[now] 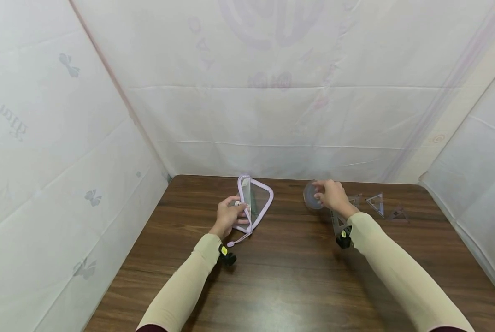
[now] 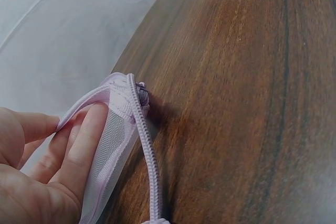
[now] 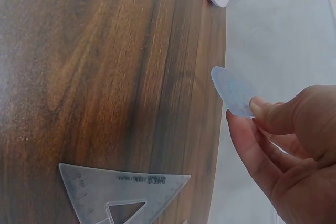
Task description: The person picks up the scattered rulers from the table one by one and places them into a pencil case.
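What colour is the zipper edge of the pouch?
Pale lilac zipper edge on the mesh pouch; clearest in the left wrist view.

Clear set squares (image 1: 376, 203) lie on the brown wooden table (image 1: 289, 276), white sheeting (image 1: 272, 92) behind.

This looks like a small makeshift recording booth, not a lived-in room. White printed sheets (image 1: 297, 92) (faint bows and lettering show through) hang as walls on three sides beyond the fingertips, closing in a dark wood-grain table (image 1: 289, 276). Clear plastic set squares (image 1: 375, 203) lie just past the right hand's fingers (image 1: 320, 196), suggesting school or desk stationery.
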A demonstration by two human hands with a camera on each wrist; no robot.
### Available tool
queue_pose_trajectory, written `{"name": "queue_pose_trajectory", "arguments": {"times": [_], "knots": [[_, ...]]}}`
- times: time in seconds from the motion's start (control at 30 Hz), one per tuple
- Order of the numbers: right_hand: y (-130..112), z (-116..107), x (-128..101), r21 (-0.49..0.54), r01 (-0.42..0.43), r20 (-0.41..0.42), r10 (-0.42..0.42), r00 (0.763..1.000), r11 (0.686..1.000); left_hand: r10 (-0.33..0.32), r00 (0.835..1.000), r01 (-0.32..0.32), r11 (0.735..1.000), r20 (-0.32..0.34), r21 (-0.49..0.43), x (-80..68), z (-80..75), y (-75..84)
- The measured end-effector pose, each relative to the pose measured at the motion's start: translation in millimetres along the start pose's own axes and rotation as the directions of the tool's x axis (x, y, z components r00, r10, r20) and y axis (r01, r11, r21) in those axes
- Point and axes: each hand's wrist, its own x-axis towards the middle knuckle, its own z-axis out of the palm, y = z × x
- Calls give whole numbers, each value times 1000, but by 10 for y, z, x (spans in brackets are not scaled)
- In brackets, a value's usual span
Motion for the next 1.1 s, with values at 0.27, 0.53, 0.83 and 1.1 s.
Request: {"name": "queue_pose_trajectory", "arguments": {"times": [0.27, 0.53, 0.83, 1.1], "knots": [[-28, 13, 35, 43, -1, 5, 0, 1000, 999, 13, 1000, -13, 1000, -5, 4, 6, 9, 10], [-88, 62, 58, 73, 2, 10, -2, 1000, 997, 8, 1000, -8, 1000, 9, -11, 17, 10, -23], [-155, 129, 98, 90, 12, 8, -13, 1000, 996, -5, 1000, 5, 1000, 15, -10, 0, 22, -6], [-213, 227, 154, 133, 11, 12, -13, 1000, 991, -10, 1000, 10, 1000, 12, -7, 7, 17, -16]]}}
